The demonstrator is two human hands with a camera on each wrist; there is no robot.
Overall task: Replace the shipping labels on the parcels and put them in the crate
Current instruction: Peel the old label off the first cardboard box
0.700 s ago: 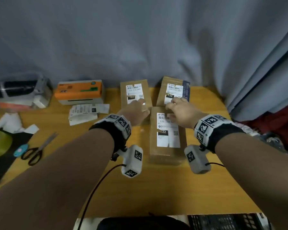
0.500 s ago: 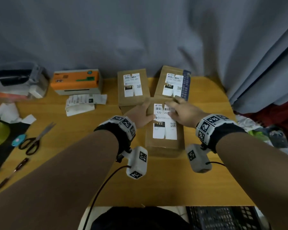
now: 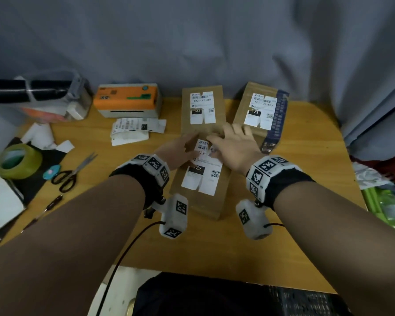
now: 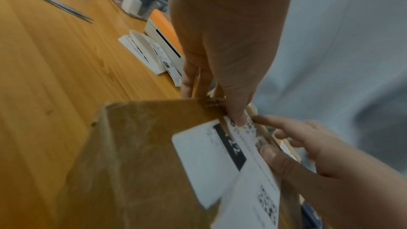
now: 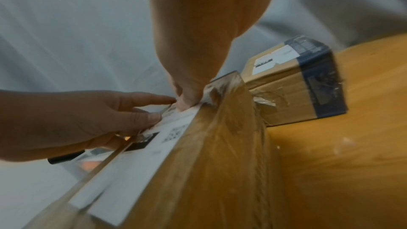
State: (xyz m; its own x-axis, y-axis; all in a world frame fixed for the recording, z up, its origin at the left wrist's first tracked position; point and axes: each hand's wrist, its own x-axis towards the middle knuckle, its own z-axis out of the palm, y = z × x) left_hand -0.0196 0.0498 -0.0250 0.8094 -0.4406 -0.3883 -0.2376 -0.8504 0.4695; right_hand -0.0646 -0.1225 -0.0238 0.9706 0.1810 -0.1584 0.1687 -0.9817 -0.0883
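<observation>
- Near parcel [image 3: 201, 179]: far end of its shipping label [image 3: 202, 174] is covered by the left hand [image 3: 180, 149] and right hand [image 3: 235, 147]; small print unreadable.
- Both wrist views: motion-blurred; fingertip contact with the label edge is indistinct.
- Black crate [image 3: 306, 302]: cut off by the head view's bottom edge.
- Tape roll [image 3: 17, 160]: partly cut by the left edge.

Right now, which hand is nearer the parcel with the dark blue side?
The right. The right hand rests on the near parcel, its fingers reaching that blue-sided parcel's near end. The left hand sits further away, at the near parcel's left edge.
</observation>
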